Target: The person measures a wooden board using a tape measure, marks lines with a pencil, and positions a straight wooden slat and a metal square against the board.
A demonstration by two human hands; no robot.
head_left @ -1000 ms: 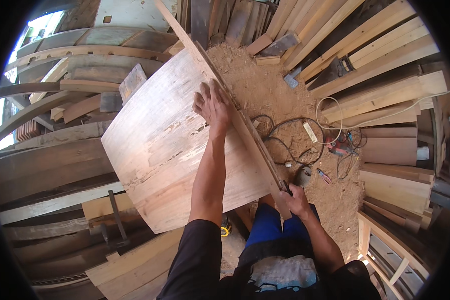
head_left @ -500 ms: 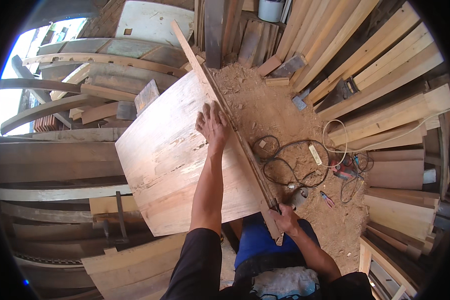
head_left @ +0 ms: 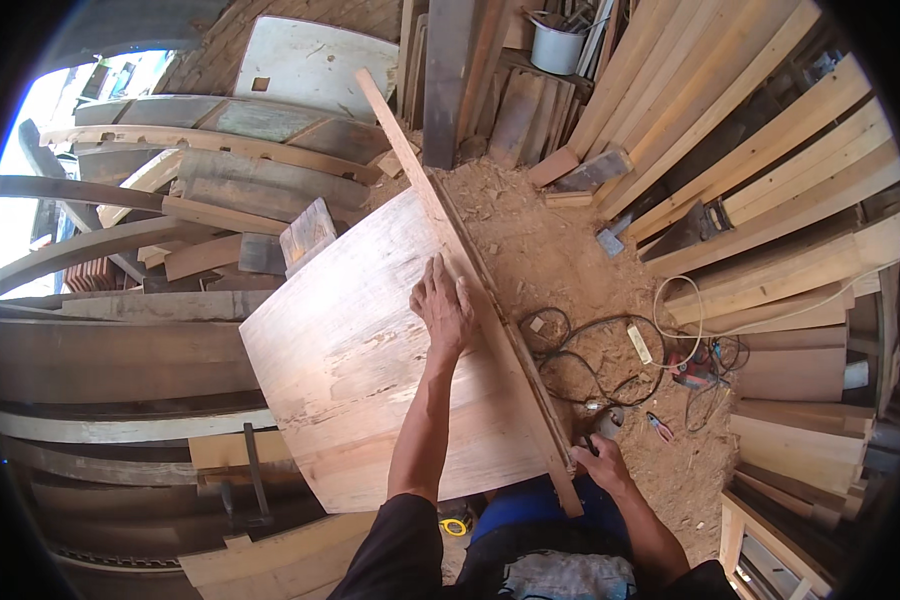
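Left hand (head_left: pixel 444 315) palm down on the panel (head_left: pixel 340 370), just beside the strip (head_left: pixel 507 375), fingers loosely spread. I see the strip slanting along the panel's right edge, both ends jutting past it. Right hand (head_left: pixel 605 468) at the strip's near end, fingers curled round a dark handle (head_left: pixel 590 445); from my remote view I can't tell what tool. Panel sits ahead of the blue shorts (head_left: pixel 540 517). Pliers (head_left: pixel 660 428) on the sawdust (head_left: pixel 560 245), off right.
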